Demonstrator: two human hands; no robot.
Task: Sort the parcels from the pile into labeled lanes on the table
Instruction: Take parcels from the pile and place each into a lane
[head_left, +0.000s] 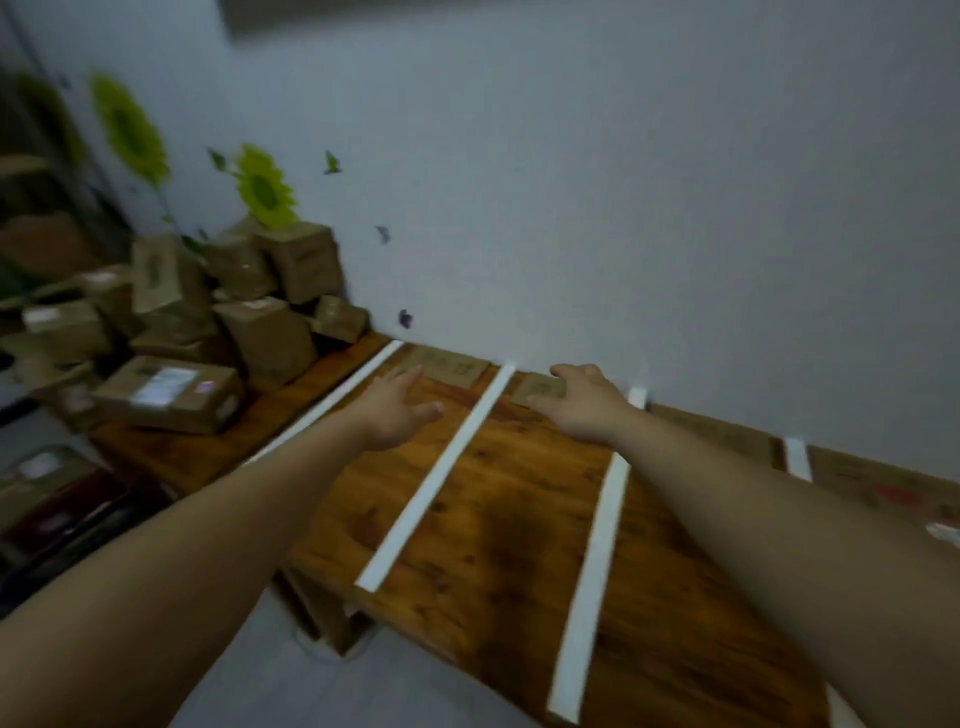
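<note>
A pile of brown cardboard parcels (208, 322) is heaped at the table's far left against the wall. White strips (441, 478) split the wooden table (509, 545) into lanes, each with a cardboard label at the wall end. My left hand (397, 410) hovers with spread fingers over the first lane, just short of its label (449, 364). My right hand (582, 400) reaches over the second lane, fingers lying against that lane's label (540, 388). Neither hand holds a parcel. The picture is blurred.
More lane labels (883, 483) lie along the wall to the right. Sunflower decorations (262, 189) hang on the wall above the pile. Further boxes and a dark shelf (47, 499) stand left of the table. Grey floor (322, 686) lies below the table's front edge.
</note>
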